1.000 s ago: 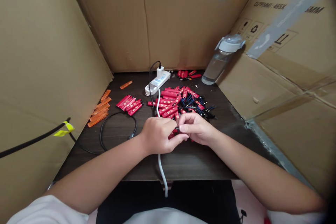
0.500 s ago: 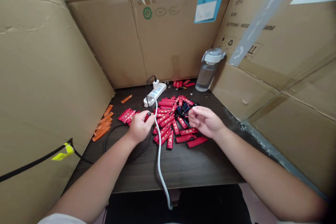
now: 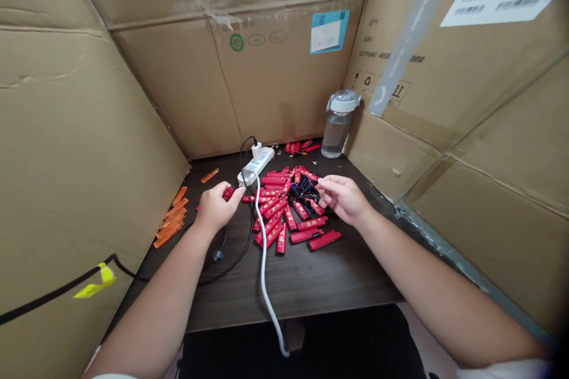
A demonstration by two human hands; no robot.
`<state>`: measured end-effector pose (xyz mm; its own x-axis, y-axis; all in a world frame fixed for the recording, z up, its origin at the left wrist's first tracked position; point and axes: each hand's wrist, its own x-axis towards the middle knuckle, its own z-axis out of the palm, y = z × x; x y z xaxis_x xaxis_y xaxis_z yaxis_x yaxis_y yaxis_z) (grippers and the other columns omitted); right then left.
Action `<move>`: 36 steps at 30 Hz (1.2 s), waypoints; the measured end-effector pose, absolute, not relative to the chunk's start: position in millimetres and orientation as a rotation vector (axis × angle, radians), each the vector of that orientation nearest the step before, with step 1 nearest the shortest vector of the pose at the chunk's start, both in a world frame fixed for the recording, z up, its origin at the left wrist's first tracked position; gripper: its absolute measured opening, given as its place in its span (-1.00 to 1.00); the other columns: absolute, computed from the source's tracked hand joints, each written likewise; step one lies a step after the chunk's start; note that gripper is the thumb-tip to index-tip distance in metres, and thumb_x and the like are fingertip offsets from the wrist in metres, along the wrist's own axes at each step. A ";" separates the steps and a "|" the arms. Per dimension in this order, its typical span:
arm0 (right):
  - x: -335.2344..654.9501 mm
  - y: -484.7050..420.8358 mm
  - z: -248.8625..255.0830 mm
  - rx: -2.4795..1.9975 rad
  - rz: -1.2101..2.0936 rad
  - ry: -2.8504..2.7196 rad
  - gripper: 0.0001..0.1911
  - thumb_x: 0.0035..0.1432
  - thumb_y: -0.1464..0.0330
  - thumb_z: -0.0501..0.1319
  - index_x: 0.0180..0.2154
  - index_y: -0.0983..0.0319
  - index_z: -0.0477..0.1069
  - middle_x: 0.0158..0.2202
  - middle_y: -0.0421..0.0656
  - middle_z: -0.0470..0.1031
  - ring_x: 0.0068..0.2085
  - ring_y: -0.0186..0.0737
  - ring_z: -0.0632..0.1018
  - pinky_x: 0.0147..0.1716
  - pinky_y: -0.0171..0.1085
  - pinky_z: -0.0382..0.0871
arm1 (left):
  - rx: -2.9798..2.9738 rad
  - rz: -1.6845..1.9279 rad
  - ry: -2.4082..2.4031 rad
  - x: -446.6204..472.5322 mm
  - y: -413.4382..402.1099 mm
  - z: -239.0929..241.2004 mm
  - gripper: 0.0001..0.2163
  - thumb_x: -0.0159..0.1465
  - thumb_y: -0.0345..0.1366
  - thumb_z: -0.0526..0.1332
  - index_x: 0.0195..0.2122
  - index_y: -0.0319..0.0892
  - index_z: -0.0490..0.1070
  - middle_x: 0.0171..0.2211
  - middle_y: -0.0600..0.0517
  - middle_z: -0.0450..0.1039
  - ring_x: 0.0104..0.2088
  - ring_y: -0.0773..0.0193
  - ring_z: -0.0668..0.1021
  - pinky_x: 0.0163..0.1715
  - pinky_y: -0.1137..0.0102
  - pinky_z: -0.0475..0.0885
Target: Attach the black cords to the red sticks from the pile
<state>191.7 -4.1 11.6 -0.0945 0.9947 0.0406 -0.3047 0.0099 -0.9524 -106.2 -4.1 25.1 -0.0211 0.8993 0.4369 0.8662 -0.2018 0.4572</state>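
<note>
My left hand (image 3: 217, 208) is closed, thumb and fingers around a small red case (image 3: 228, 192), most of it hidden. It hovers left of the white power cord (image 3: 262, 225). My right hand (image 3: 343, 196) is in a pinch at the right edge of a heap; whatever is between its fingertips is too small to make out. The heap holds many flat red cases (image 3: 311, 223) with gold print and black ends. Among them, close to my right fingertips, lie thin black and blue parts (image 3: 302, 189).
A white power strip (image 3: 256, 167) with a plugged-in charger lies behind the heap. Orange strips (image 3: 171, 222) are stacked at the left. A water bottle (image 3: 336, 127) stands at the back right, near more red cases (image 3: 293, 147). Cardboard walls (image 3: 275, 89) surround the dark table (image 3: 324, 284).
The view has shifted a little. My left hand has moved left, away from the white cord, and a red case shows in it. My right hand stays pinched by the dark parts.
</note>
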 end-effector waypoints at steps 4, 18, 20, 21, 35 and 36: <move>192.8 -8.6 11.4 -1.096 0.990 -1.586 -0.73 0.01 0.20 0.32 -0.51 0.27 0.43 -0.64 -0.25 0.35 -0.61 -0.39 0.32 -0.57 -0.33 0.21 | 2.326 0.526 2.104 -109.8 2.2 21.2 -0.75 0.23 -0.10 0.13 -0.31 -0.15 0.48 -0.36 -0.04 0.49 -0.36 0.19 0.50 -0.41 0.39 0.28; 201.7 -19.9 25.9 -1.072 0.475 -2.755 -0.84 0.06 0.51 0.15 -0.39 0.23 0.50 -0.36 -0.15 0.52 -0.34 -0.27 0.48 -0.33 -0.33 0.26 | 2.439 0.126 2.097 -107.9 4.1 7.0 -0.71 0.26 -0.16 0.11 -0.25 -0.22 0.55 -0.24 -0.18 0.46 -0.16 0.02 0.49 -0.13 0.22 0.37; 201.3 -22.2 28.8 -1.158 0.427 -2.791 -0.86 0.06 0.48 0.16 -0.39 0.22 0.49 -0.36 -0.15 0.51 -0.35 -0.27 0.46 -0.37 -0.34 0.22 | 2.472 0.262 2.073 -106.3 3.3 6.0 -0.73 0.25 -0.19 0.12 -0.24 -0.22 0.55 -0.25 -0.17 0.46 -0.16 0.02 0.47 -0.13 0.20 0.38; 200.9 -23.2 29.8 -1.193 0.413 -2.804 -0.87 0.06 0.47 0.16 -0.38 0.21 0.48 -0.35 -0.16 0.50 -0.34 -0.26 0.46 -0.38 -0.34 0.21 | 2.503 0.378 2.036 -104.5 2.2 5.4 -0.75 0.25 -0.21 0.13 -0.23 -0.21 0.55 -0.25 -0.16 0.46 -0.17 0.03 0.46 -0.13 0.20 0.38; 190.8 -28.8 34.4 -1.314 0.447 -2.814 -0.92 0.03 0.45 0.16 -0.49 0.25 0.38 -0.41 -0.16 0.42 -0.45 -0.34 0.38 -0.44 -0.36 0.14 | 2.683 1.160 1.008 -54.7 -40.9 4.7 -0.88 0.26 -0.41 0.16 -0.24 -0.23 0.49 -0.30 -0.06 0.45 -0.26 0.23 0.43 -0.20 0.30 0.39; 190.8 -28.6 33.6 -1.314 0.448 -2.812 -0.91 0.03 0.46 0.16 -0.50 0.25 0.37 -0.42 -0.16 0.42 -0.45 -0.33 0.38 -0.44 -0.36 0.15 | 2.681 1.158 1.002 -54.8 -40.7 3.8 -0.88 0.26 -0.41 0.16 -0.24 -0.23 0.49 -0.30 -0.07 0.44 -0.26 0.23 0.43 -0.19 0.29 0.39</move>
